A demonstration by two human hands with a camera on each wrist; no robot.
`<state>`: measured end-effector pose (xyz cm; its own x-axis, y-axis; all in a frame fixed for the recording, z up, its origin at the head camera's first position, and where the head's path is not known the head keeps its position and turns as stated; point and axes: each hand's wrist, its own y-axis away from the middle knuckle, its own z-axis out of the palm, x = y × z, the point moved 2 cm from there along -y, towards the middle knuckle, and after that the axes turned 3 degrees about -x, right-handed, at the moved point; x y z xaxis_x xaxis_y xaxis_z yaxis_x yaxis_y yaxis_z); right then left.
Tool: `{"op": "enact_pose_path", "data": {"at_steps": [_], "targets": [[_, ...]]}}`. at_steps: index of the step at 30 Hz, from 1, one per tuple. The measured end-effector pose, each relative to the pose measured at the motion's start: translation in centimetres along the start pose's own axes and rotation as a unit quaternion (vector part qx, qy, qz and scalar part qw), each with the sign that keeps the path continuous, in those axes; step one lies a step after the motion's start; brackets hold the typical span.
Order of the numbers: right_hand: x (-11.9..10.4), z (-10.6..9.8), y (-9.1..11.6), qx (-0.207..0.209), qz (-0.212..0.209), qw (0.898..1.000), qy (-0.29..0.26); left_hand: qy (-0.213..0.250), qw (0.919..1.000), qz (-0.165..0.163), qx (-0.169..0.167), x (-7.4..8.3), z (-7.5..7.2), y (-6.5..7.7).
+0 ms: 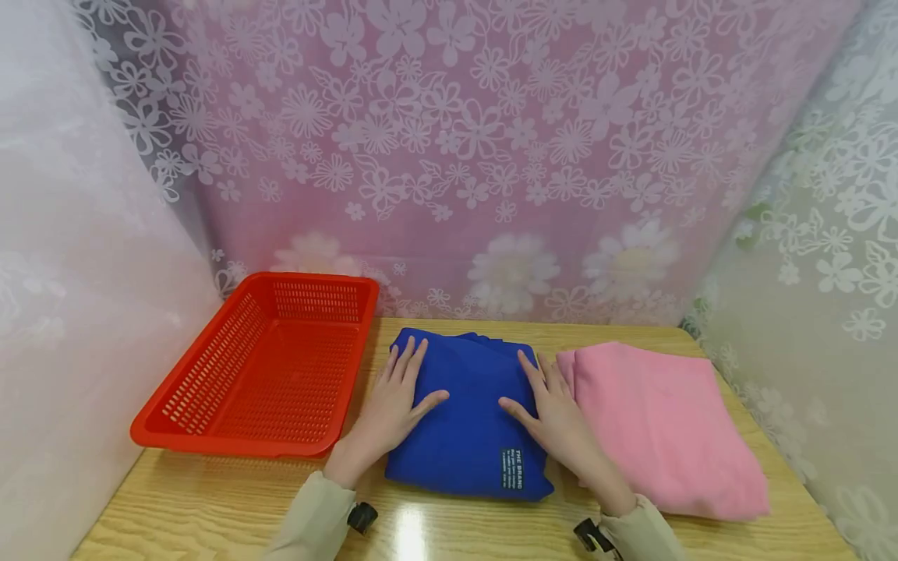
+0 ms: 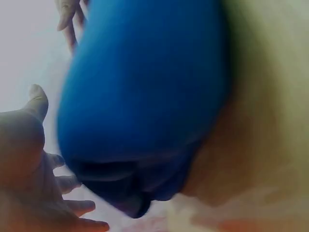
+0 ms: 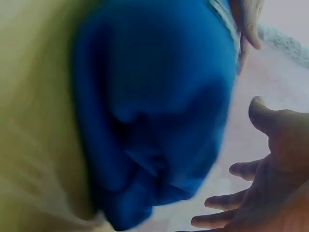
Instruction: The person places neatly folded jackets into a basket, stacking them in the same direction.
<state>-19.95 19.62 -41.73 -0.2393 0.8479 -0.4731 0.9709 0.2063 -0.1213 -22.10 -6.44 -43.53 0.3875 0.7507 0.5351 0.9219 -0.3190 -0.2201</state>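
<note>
A folded blue garment (image 1: 470, 421) lies on the wooden table, with a dark label (image 1: 511, 468) lettered "THE BRAND" near its front right corner. My left hand (image 1: 394, 405) is at its left edge, fingers spread and straight, thumb over the cloth. At the opposite edge my right hand (image 1: 557, 417) mirrors it, fingers extended and thumb reaching inward. In the left wrist view the blue garment (image 2: 140, 87) shows its rounded folded side beside the spread left hand (image 2: 34, 164). The right wrist view has the garment's bunched folds (image 3: 154, 121) beside the right hand (image 3: 270, 169).
A red plastic basket (image 1: 242, 446) with slotted walls stands on the left of the table (image 1: 210, 499). To the right lies a folded pink cloth (image 1: 666, 428), close beside my right hand. Flowered curtains (image 1: 449, 156) hang behind and on both sides.
</note>
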Motion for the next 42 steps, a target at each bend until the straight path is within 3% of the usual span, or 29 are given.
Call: {"op": "enact_pose_path", "data": {"at_steps": [4, 9, 18, 22, 27, 32, 36, 42], "targets": [[0.7, 1.3, 0.6, -0.038, 0.034, 0.998, -0.024, 0.0, 0.9992, -0.024, -0.03, -0.7, 1.4, 0.7], [1.7, 2.0, 1.0, -0.061, 0.071, 0.994, -0.054, 0.031, 0.9972, -0.053, -0.041, -1.4, 1.6, 1.2], [3.3, 2.1, 1.0, -0.082, 0.069, 0.987, -0.123, 0.116, 0.9856, -0.112, -0.05, -2.8, 1.6, 1.9], [3.6, 1.8, 1.1, -0.091, 0.07, 0.981, -0.157, 0.167, 0.9772, -0.116, -0.06, -3.5, 1.7, 2.2], [3.6, 1.8, 1.1, -0.088, 0.076, 0.972, -0.204, 0.25, 0.9596, -0.103, -0.077, -4.0, 1.5, 2.2], [3.7, 2.0, 1.2, -0.089, 0.087, 0.959, -0.256, 0.326, 0.9323, -0.124, -0.095, -4.0, 1.4, 2.2], [4.0, 2.3, 1.3, -0.108, 0.112, 0.936, -0.316, 0.381, 0.9061, -0.148, -0.109, -3.8, 1.5, 2.3], [4.2, 2.7, 1.0, -0.136, 0.121, 0.909, -0.374, 0.434, 0.8755, -0.177, -0.118, -3.9, 2.2, 2.3]]}}
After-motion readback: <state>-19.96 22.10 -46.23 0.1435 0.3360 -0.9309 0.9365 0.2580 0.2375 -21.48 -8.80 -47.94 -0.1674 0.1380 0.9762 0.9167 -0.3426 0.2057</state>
